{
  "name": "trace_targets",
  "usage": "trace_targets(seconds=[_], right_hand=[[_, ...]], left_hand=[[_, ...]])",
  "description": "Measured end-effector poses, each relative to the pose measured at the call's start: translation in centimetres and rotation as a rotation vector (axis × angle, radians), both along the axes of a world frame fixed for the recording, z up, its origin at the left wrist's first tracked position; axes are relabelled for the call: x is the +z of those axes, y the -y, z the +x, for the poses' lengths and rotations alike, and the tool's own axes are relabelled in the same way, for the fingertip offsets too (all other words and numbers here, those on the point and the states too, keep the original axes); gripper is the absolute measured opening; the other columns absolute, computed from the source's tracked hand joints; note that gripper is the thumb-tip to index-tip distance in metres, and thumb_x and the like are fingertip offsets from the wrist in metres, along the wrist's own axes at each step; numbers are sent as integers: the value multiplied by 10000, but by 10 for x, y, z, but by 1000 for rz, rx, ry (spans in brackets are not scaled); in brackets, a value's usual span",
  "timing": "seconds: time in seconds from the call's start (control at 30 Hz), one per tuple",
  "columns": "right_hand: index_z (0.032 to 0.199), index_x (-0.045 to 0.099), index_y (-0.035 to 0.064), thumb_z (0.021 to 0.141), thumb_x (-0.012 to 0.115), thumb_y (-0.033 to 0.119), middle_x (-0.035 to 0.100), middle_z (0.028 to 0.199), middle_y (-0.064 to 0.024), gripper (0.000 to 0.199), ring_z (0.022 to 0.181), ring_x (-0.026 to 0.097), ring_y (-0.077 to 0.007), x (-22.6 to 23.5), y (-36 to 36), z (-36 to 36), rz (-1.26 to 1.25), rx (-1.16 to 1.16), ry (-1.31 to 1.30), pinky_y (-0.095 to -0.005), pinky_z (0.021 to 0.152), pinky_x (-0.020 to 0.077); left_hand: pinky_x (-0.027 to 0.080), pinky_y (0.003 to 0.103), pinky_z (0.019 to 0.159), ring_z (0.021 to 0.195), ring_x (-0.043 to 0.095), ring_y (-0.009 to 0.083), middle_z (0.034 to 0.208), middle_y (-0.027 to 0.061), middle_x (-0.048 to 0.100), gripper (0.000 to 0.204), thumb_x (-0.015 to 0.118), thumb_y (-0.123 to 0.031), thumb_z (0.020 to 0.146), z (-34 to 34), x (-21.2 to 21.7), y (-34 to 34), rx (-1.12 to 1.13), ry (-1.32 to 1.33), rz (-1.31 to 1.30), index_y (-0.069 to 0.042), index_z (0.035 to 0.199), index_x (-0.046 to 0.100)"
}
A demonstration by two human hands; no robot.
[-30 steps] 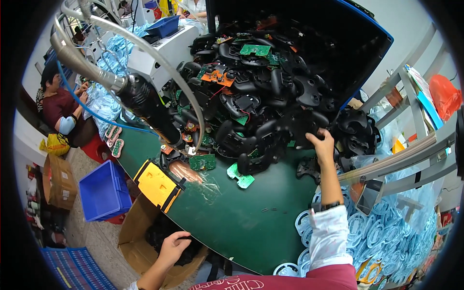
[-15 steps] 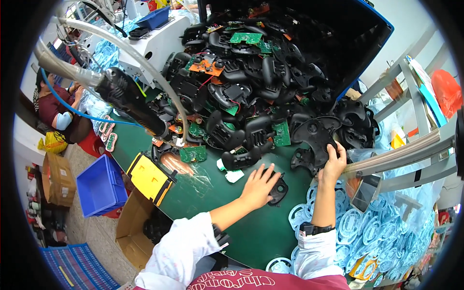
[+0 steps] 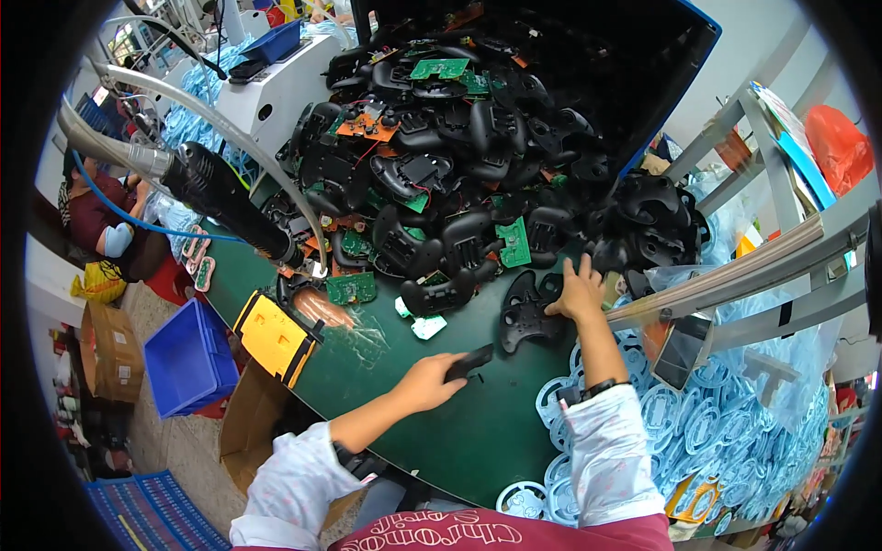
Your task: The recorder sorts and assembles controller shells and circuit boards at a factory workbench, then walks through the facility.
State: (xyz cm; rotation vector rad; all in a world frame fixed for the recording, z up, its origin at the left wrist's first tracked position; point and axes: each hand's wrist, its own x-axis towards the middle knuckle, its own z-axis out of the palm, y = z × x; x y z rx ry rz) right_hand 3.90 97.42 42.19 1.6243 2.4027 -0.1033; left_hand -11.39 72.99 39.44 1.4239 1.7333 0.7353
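My left hand (image 3: 426,382) is closed on a small black plastic part (image 3: 469,363), held just over the green table. A tiny dark piece (image 3: 480,378) shows below that part. To the right, my right hand (image 3: 581,292) has its fingers spread, with the thumb at the edge of a black game controller shell (image 3: 527,317). The shell lies on the table; whether the thumb touches it I cannot tell. Beyond both hands rises a heap of black game controllers (image 3: 441,243) mixed with green circuit boards (image 3: 351,288). White-and-green pieces (image 3: 428,328) lie before the heap.
A black power screwdriver (image 3: 230,197) hangs at the left above a yellow-and-black case (image 3: 273,338). On the floor stands a blue crate (image 3: 190,363). Light blue plastic rings (image 3: 666,418) crowd the right side, beside a phone-like dark slab (image 3: 682,351) and a metal frame (image 3: 735,275).
My left hand has lifted the small black part off the table and moved left. My right hand has released a shell, which now lies nearer the middle. The head view has shifted slightly.
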Motion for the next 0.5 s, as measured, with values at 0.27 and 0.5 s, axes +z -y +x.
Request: trace_targets(seconds=[0.27, 0.5], right_hand=[[984, 532, 110, 481, 781, 146, 518, 1025, -142, 562, 1006, 500, -332, -5, -25, 3, -322, 247, -133, -393, 807, 440], [714, 517, 17, 624, 562, -17, 527, 685, -58, 106, 619, 511, -143, 15, 9, 34, -305, 107, -728, -263, 583, 423]], left_hand=[[441, 297, 783, 834, 565, 169, 899, 80, 611, 399, 697, -228, 715, -56, 6, 160, 336, 517, -207, 15, 1003, 568], [437, 282, 827, 896, 561, 142, 972, 52, 611, 339, 676, -90, 723, -66, 35, 290, 721, 732, -302, -14, 1036, 568]])
